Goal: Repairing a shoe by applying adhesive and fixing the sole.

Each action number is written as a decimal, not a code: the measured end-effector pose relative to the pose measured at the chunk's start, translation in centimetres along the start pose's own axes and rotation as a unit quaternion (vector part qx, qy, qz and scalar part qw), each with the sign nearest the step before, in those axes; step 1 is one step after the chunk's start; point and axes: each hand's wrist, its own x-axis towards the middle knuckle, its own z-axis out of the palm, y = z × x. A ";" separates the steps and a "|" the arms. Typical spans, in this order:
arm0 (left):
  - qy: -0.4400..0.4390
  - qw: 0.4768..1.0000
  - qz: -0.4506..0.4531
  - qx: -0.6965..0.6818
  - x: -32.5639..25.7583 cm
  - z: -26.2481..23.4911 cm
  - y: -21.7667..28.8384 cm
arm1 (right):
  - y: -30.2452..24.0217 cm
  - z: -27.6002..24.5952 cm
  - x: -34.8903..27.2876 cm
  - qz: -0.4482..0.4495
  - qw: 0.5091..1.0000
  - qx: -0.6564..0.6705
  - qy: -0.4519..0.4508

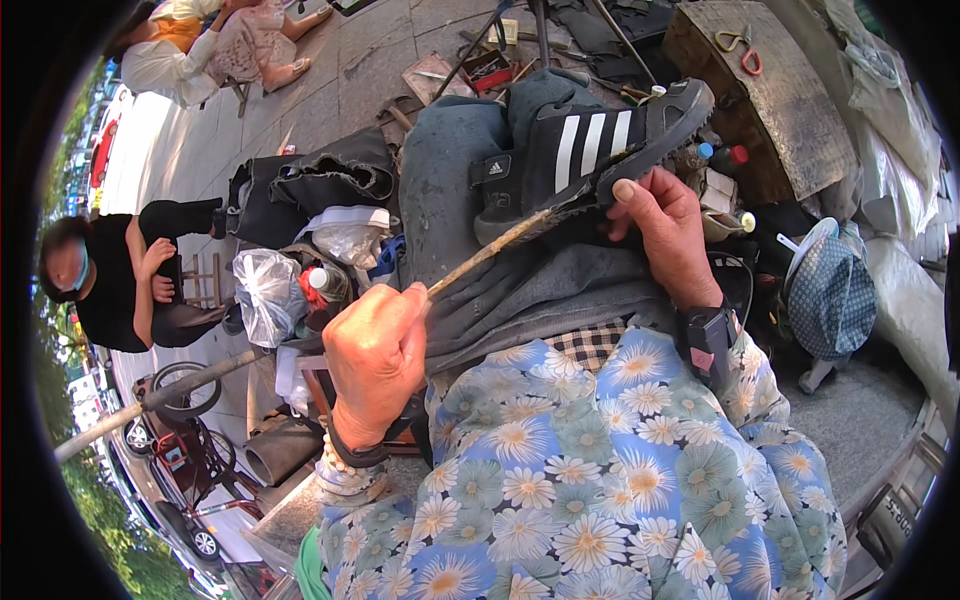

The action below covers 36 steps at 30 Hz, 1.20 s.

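A black sneaker [545, 150] with white side stripes lies on its side across my lap, toe toward the upper right. Along its near edge the sole [655, 150] looks parted from the upper. My right hand [665, 235] pinches this edge near the toe between thumb and fingers. In my closed left hand [375, 355] is a thin yellowish-brown stick [490, 255]. Its far tip reaches the seam between upper and sole near the shoe's middle. Whether anything coats that tip is too small to tell.
A wooden box [765, 100] with red-handled scissors [745, 48] stands at the far right. Tools and a small red tray [487, 70] lie beyond my knees. Plastic bags [268, 298] and a bottle [328, 283] sit left. A seated person [120, 270] is farther left.
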 end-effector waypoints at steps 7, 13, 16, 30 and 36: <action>-0.017 0.999 0.006 -0.032 0.4 1.7 0.4 | 0.3 -0.3 0.1 -0.004 1.000 0.000 -0.001; -0.022 0.999 0.014 -0.041 1.4 2.9 0.5 | 0.1 -0.5 -0.1 -0.005 1.000 0.001 -0.009; -0.024 0.996 0.022 -0.088 2.0 4.3 0.4 | 0.2 -0.6 -0.4 -0.013 1.000 0.007 -0.016; -0.062 0.967 -0.072 -0.235 0.8 5.4 0.3 | 0.6 -1.0 -0.8 -0.006 0.999 0.032 -0.027; -0.044 0.977 -0.024 -0.205 -0.1 4.7 -0.6 | 0.8 -1.1 -1.0 -0.007 0.999 0.022 -0.038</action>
